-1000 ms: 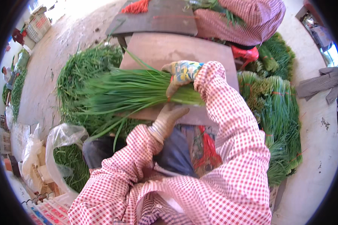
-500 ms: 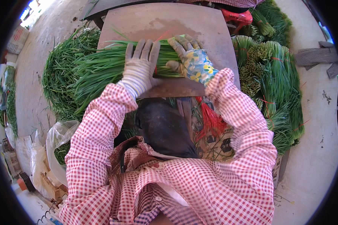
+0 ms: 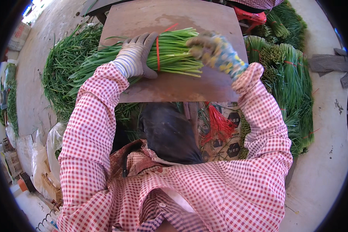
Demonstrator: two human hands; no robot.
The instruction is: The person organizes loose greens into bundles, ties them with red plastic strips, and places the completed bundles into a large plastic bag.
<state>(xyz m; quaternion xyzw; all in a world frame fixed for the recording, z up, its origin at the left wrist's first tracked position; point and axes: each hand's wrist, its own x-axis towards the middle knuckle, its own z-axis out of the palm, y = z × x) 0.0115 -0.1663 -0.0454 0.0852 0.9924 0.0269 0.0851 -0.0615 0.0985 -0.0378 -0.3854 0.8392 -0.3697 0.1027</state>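
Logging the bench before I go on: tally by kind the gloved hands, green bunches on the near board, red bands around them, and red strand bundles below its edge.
Gloved hands, left hand and right hand: 2
Green bunch on the board: 1
Red band: 1
Red strand bundle: 1
Total: 5

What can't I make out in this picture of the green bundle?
In the head view:
- Stalks under the left hand: the glove covers them.
- Underside of the red band: hidden by the green bundle.
- Right hand: blurred, so whether its fingers touch the stalk ends is unclear.
- Checked cloth: cut off by the top edge.
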